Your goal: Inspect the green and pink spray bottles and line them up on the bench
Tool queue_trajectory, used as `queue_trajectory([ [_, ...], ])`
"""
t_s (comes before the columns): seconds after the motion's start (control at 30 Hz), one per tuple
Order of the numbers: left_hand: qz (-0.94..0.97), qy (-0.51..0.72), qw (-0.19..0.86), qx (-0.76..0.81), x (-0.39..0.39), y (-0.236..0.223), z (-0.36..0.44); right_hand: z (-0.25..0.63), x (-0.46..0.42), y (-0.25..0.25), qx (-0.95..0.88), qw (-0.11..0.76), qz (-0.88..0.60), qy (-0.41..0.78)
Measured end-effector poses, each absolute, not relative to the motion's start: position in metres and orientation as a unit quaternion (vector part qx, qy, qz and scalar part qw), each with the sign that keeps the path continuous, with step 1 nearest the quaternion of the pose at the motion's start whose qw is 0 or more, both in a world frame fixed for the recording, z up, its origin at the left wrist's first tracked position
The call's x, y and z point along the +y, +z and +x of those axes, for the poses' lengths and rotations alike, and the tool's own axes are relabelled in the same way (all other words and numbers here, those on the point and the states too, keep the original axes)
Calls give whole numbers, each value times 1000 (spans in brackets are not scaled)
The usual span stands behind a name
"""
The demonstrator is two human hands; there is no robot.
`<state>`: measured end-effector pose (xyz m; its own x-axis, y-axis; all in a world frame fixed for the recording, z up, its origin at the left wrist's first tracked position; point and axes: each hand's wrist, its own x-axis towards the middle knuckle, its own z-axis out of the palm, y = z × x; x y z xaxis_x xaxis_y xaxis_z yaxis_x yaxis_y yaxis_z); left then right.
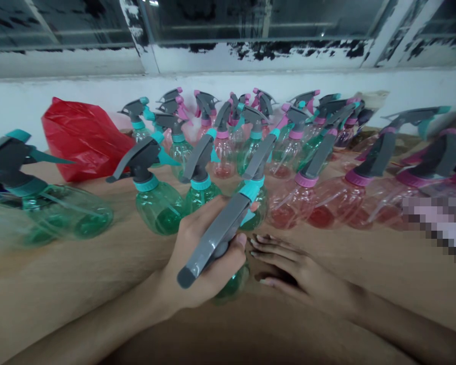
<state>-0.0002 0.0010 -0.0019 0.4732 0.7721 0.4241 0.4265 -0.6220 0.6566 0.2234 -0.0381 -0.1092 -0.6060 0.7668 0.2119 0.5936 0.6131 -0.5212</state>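
Note:
My left hand [201, 253] is wrapped round the neck of a spray bottle [216, 238], which has a grey and teal trigger head and a green clear body. Most of that body is hidden under my hand; its green base shows just below. Flat on the table to the right lies my right hand [289, 263], fingers stretched out and holding nothing. Just beyond both hands stand green spray bottles [159, 208] with teal collars, and pink spray bottles [289, 205] with pink collars.
A crumpled red plastic bag [85, 137] sits at the back left. Several more spray bottles [224, 157] crowd the back of the wooden table [110, 274], near a white wall [7, 101] below windows. Another green bottle [87, 213] stands at the left. A pixelated patch covers the right edge.

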Motion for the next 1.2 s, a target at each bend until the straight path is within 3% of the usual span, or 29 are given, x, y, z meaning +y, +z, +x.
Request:
queue_trajectory([
  [0.53, 820, 371, 250, 357, 1, 2, 1, 222, -39, -107, -867, 223, -392, 209],
  [0.87, 812, 377, 199, 399, -2, -9, 3, 223, -42, -111, -877, 213, -398, 165],
  [1.2, 733, 394, 321, 452, -25, 0, -20, 219, -35, -98, -898, 192, -376, 124],
])
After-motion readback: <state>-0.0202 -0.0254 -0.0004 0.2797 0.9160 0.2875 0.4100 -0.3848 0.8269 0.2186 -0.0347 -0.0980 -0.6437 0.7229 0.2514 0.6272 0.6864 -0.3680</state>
